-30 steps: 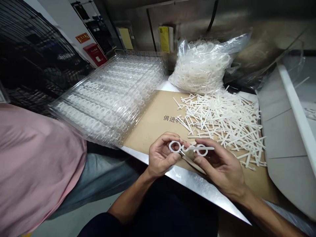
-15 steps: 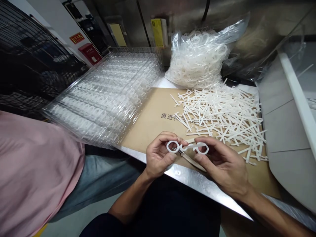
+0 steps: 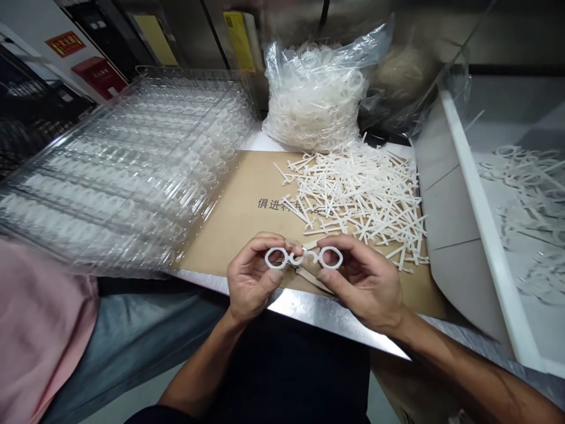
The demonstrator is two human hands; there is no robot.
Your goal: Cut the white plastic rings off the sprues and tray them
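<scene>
A white plastic eyeglass frame [image 3: 303, 257] with two open rims is held level in front of me. My left hand [image 3: 251, 277] pinches its left rim, and my right hand [image 3: 364, 282] pinches its right rim. Below the frame lies a small knife with a tan handle [image 3: 312, 280], its metal end tucked by my left fingers. Whether my left hand grips it is hidden. A loose heap of white plastic temple arms [image 3: 357, 200] lies on a cardboard sheet [image 3: 225, 241] just beyond my hands.
Stacked clear plastic trays [image 3: 123, 171] stand to the left, and a bag of white plastic parts [image 3: 315, 100] stands behind the heap. To the right, a white-rimmed bin [image 3: 481, 218] holds white frames [image 3: 529, 200]. A person in a pink shirt [image 3: 39, 330] sits at left.
The view has swung so everything sits further left and the right bin shows more. The frame has levelled out between my hands, and the person in pink takes up less of the view.
</scene>
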